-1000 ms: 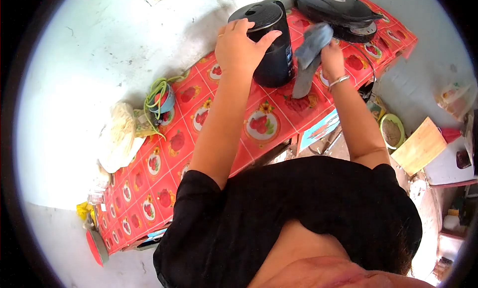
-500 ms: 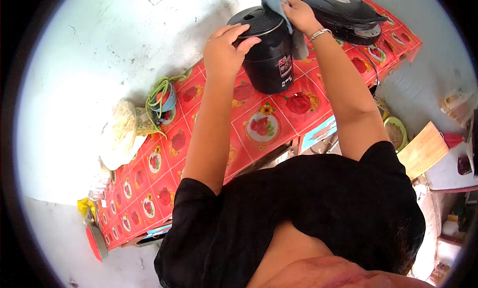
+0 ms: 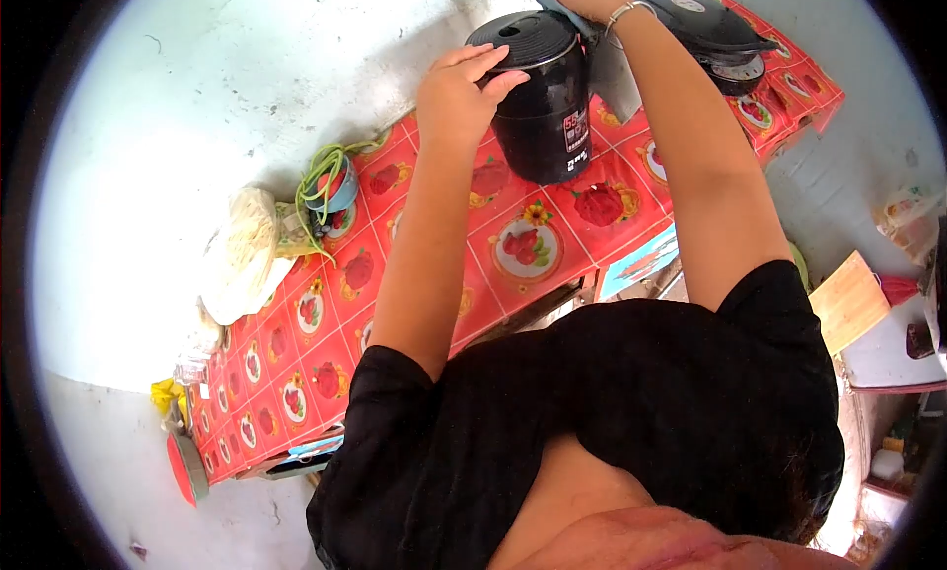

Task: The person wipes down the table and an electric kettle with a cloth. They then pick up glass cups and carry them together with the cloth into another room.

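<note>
A tall black canister (image 3: pixel 538 126) with a ridged, holed lid (image 3: pixel 523 39) stands upright on the red flowered tablecloth. A small pink-and-white label is on its front. My left hand (image 3: pixel 462 97) grips its left side, fingers over the lid's edge and thumb lower at the side. At the canister's far right my right hand (image 3: pixel 592 0) is closed on a blue-grey cloth (image 3: pixel 559 0), which touches the lid's rim. Part of the cloth is behind the wrist, and a paler grey piece hangs down beside the canister.
Right of the canister sits a black round electric griddle (image 3: pixel 691 23) with its lid down. To the left are a blue cup (image 3: pixel 340 190) with green stems and a plastic bag (image 3: pixel 242 254). A wooden board (image 3: pixel 848 304) leans at the lower right. The wall runs behind the table (image 3: pixel 414 264).
My right hand has moved slightly up and right with the cloth along the canister's far side. My left hand stays on the lid's edge. The whole view has shifted a little.
</note>
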`<state>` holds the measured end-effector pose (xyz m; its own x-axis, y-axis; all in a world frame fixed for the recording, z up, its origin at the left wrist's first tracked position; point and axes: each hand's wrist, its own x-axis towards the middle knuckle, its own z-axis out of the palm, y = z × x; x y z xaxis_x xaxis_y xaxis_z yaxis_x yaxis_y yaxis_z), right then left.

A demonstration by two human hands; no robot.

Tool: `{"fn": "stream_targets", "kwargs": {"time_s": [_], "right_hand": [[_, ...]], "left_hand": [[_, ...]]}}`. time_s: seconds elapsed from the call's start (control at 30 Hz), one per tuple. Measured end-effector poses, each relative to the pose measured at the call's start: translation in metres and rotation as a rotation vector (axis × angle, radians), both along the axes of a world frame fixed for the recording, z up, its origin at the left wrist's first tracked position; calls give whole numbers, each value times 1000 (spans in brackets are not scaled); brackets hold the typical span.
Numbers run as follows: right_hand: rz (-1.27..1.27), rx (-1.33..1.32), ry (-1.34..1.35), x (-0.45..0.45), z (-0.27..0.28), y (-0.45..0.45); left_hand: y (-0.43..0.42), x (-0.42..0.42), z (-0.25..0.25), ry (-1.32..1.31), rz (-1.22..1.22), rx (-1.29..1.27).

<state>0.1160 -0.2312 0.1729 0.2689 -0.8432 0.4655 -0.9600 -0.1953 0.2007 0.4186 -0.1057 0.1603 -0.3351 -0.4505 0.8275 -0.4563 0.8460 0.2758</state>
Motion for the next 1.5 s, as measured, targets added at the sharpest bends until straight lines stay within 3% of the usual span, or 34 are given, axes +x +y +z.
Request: {"fn": "stream_targets", "kwargs": {"time_s": [0.17,0.23,0.27,0.33,0.37,0.43,0.5,0.53,0.57,0.6,0.67,0.7,0.77,0.83,0.9,0.93,1.03,1.1,1.2,1.23,1.33,1.5], "right_hand": [[-245,192,-263,-12,1,-18],[-123,15,275,-60,-29,-45],[-125,12,275,-61,-38,-34],[-17,-29,-202,-49,-57,7],[-16,-28,-199,-37,-65,23],[239,170,-1587,-21,-87,34],[212,26,-1519,-39,-155,-20],[187,-122,-1436,-25,-147,-7],[-81,-116,-1495,-9,-147,16],[-196,-101,-1413,-16,-181,-3],[-406,146,-610,6,-169,45],[-411,141,-610,18,-166,56],[-468,-278,-1496,40,-154,67],[-73,-555,-1520,55,-115,90],[163,-633,-1295,68,-63,114],[114,-561,-1193,67,-52,111],[282,-388,-1310,41,-75,78],[572,-188,-1643,31,-93,63],[447,-143,-1519,27,-94,76],[215,-160,-1416,37,-85,93],[120,-97,-1339,22,-151,59],[-71,-41,-1461,32,-180,47]], "left_hand": [[-1,1,1,-23,2,-6],[0,2,2,-34,13,-9],[0,2,2,-42,22,-10],[-2,0,2,-19,6,-25],[-2,0,0,1,-6,-32],[-4,-1,1,3,2,-39],[-1,1,-1,-15,2,-35],[0,1,1,-6,-3,-3],[1,0,2,8,-8,28],[1,0,2,9,-12,26],[2,1,4,-70,61,-22],[2,2,3,-69,55,-25],[1,2,3,-56,63,37],[2,2,4,-55,63,43],[5,3,5,-62,66,60],[7,3,6,-45,47,80],[1,3,3,-42,27,35],[-2,3,5,-49,32,-31],[1,3,4,-46,14,39],[0,3,3,-48,11,12],[-1,1,0,-50,11,-9],[1,2,3,-78,44,-22]]}}
